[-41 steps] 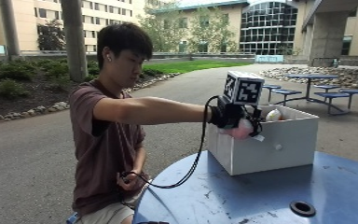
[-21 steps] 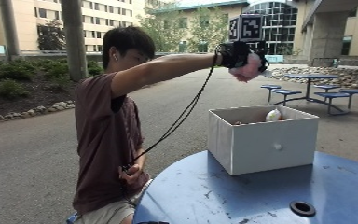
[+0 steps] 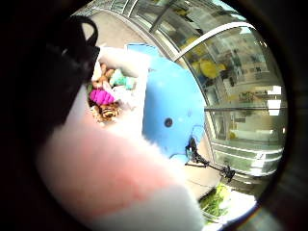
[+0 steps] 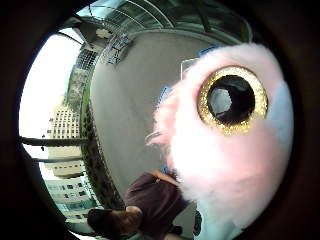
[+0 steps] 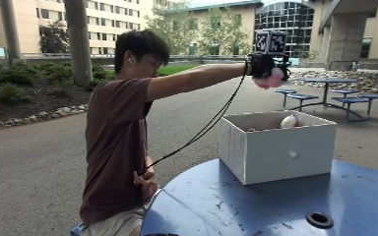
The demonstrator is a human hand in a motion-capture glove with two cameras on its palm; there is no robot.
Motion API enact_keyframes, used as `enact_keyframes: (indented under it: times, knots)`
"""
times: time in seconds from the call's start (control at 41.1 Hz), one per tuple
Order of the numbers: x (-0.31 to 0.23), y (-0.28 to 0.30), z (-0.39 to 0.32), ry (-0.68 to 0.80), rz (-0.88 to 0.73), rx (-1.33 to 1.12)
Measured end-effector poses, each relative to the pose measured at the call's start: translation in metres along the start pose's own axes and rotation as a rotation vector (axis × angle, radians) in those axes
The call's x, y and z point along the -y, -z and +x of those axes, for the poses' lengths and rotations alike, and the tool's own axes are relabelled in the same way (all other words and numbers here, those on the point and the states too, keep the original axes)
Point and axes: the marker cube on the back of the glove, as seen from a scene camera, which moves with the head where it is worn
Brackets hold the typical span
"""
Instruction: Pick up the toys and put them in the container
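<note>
Gloved right hand (image 5: 266, 69) high above the white container (image 5: 277, 147) on the blue counter (image 5: 254, 206), grip closed on a pink plush toy (image 5: 272, 78). Palm view shows its glitter eye (image 4: 232, 100); other shows toys (image 3: 108, 96) inside.

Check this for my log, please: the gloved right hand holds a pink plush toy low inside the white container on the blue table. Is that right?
Not quite. The gloved right hand does hold the pink plush toy, but raised well above the white container, not inside it; the outside view shows clear air between them. The container does stand on the blue table.
</note>
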Motion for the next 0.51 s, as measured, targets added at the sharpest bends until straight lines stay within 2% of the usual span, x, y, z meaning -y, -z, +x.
enact_keyframes:
  times: [0.194, 0.389, 0.51]
  knots:
    - [0.024, -0.031, -0.030, -0.112, -0.338, 0.016]
    - [0.022, -0.040, -0.026, -0.092, -0.296, 0.007]
    - [0.001, -0.037, -0.001, -0.091, -0.291, -0.010]
